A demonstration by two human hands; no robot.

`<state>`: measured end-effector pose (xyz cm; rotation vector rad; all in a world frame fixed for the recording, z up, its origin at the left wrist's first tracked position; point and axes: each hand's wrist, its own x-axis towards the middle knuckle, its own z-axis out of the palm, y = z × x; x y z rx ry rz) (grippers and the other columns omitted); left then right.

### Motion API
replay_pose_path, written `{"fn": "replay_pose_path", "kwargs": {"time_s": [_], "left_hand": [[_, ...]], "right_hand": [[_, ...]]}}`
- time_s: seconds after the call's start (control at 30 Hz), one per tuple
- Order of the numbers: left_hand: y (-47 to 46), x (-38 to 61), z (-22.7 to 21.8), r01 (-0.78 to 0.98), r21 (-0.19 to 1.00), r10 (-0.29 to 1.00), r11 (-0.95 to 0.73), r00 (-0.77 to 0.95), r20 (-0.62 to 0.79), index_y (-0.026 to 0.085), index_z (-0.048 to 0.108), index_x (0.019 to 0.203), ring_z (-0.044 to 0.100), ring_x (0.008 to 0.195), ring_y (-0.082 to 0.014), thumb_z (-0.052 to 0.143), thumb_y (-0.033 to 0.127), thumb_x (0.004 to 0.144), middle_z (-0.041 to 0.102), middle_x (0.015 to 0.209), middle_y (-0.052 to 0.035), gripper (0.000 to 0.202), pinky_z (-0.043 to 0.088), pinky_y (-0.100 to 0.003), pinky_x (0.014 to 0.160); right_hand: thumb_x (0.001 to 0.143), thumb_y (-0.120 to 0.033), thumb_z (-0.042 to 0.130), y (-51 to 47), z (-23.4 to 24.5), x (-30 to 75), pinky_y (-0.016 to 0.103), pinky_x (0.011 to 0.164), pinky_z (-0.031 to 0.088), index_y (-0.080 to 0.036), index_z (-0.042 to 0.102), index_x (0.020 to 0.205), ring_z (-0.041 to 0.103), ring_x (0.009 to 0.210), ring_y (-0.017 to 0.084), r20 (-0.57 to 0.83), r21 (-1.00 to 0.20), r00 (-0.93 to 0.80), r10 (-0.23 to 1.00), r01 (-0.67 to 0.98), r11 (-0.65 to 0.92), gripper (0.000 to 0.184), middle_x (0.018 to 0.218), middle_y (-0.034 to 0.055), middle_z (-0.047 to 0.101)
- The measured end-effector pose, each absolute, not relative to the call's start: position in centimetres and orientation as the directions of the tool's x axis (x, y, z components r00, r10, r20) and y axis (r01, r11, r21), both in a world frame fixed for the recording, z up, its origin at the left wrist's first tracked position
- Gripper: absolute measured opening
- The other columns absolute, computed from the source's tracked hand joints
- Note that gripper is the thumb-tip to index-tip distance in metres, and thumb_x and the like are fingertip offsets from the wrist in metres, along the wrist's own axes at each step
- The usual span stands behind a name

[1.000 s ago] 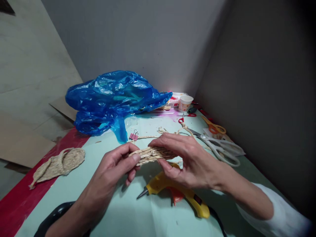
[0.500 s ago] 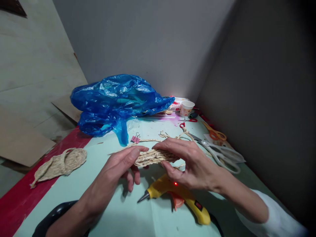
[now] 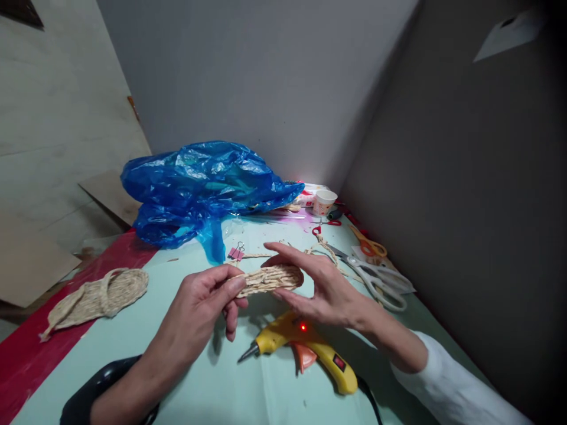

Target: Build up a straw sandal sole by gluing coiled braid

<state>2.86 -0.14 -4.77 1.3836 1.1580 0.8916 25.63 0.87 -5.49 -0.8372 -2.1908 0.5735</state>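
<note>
Both my hands hold a small woven straw sole [image 3: 271, 277] above the pale green table [image 3: 248, 383]. My left hand [image 3: 201, 307] pinches its near end between thumb and fingers. At the sole's far end, my right hand [image 3: 316, 283] has its fingers stretched over the top and its thumb beneath. A braided straw cord [image 3: 325, 248] trails from the sole toward the back. Just below the hands lies a yellow glue gun [image 3: 301, 348] with a red light on.
A finished straw sandal [image 3: 95, 298] lies at the left on a red strip. A blue plastic bag [image 3: 199, 189] fills the back. White scissors [image 3: 376, 277], orange scissors [image 3: 370, 245], a pink binder clip [image 3: 236, 252] and a paper cup [image 3: 324, 202] sit at right, by the walls.
My right hand's fingers have lifted and straightened over the sole's far end. The sole has shifted a little left. The camera has tilted, so everything sits slightly lower.
</note>
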Motion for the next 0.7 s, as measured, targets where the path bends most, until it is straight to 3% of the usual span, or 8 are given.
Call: {"fn": "replay_pose_path", "kwargs": {"time_s": [0.07, 0.23, 0.33, 0.53, 0.7], "left_hand": [[0.15, 2.83, -4.92, 0.139, 0.988, 0.965, 0.074, 0.239, -0.106, 0.019, 0.065, 0.079, 0.054, 0.041, -0.0134, 0.064, 0.042, 0.087, 0.059, 0.042, 0.0027, 0.024, 0.046, -0.024, 0.049], [0.31, 2.88, -4.85, 0.127, 0.982, 0.941, 0.137, 0.294, -0.169, 0.015, 0.062, 0.107, 0.056, 0.043, -0.0138, 0.056, 0.059, 0.090, 0.069, 0.061, -0.0021, 0.047, 0.045, -0.024, 0.046], [-0.09, 3.00, -4.58, 0.130, 0.986, 0.948, 0.106, 0.284, -0.140, 0.017, 0.058, 0.117, 0.060, 0.054, -0.0148, 0.059, 0.055, 0.091, 0.069, 0.062, -0.0011, 0.046, 0.047, -0.023, 0.055], [-0.28, 3.31, -4.66, 0.020, 0.983, 0.923, 0.185, 0.340, -0.181, 0.015, 0.067, 0.091, 0.062, 0.062, -0.0151, 0.074, 0.037, 0.084, 0.072, 0.076, -0.0049, 0.024, 0.050, -0.025, 0.060], [-0.46, 3.51, -4.63, -0.056, 0.967, 0.934, 0.247, 0.279, -0.222, 0.015, 0.068, 0.085, 0.062, 0.062, -0.0149, 0.076, 0.029, 0.081, 0.072, 0.072, -0.0048, 0.017, 0.052, -0.024, 0.058]], "right_hand": [[0.089, -0.039, 0.073, 1.27, -5.46, 26.06, 0.030, 0.090, 0.052, -0.015, 0.045, 0.146, 0.067, 0.101, 0.017, 0.459, -0.638, -0.515, 0.724, 0.376, 0.672, 0.068, 0.121, 0.0109, 0.069], [0.089, -0.039, 0.073, 1.68, -5.58, 26.53, 0.027, 0.086, 0.053, -0.013, 0.064, 0.126, 0.066, 0.097, 0.016, 0.478, -0.666, -0.460, 0.748, 0.366, 0.650, 0.047, 0.115, 0.0091, 0.071], [0.089, -0.038, 0.071, 1.56, -5.69, 26.32, 0.028, 0.082, 0.052, -0.012, 0.066, 0.122, 0.066, 0.091, 0.016, 0.484, -0.678, -0.448, 0.752, 0.352, 0.645, 0.042, 0.107, 0.0080, 0.073], [0.091, -0.039, 0.069, 1.48, -6.02, 26.09, 0.026, 0.085, 0.051, -0.012, 0.065, 0.126, 0.067, 0.097, 0.016, 0.484, -0.683, -0.489, 0.726, 0.308, 0.663, 0.045, 0.113, 0.0085, 0.072], [0.090, -0.042, 0.070, 1.29, -5.24, 26.01, 0.033, 0.097, 0.046, -0.017, 0.066, 0.127, 0.063, 0.111, 0.020, 0.447, -0.695, -0.456, 0.770, 0.365, 0.620, 0.045, 0.124, 0.0076, 0.069]]}}
